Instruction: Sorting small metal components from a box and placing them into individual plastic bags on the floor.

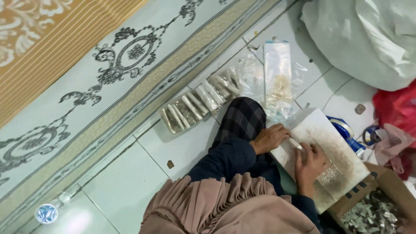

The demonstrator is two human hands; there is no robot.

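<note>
The person sits on the tiled floor beside a patterned carpet, bent over a white board that rests on the lap. The left hand lies at the board's near edge, fingers curled around one end of a small clear packet. The right hand rests flat on the board and pinches the packet's other end, so both hands are closed on it. Under the right hand's wrist sits a patch of small silvery pieces on the board. A cardboard box full of similar pieces stands just beside the board. On the floor past the knee lies a row of filled packets, touching one another, with a taller clear bag near them.
</note>
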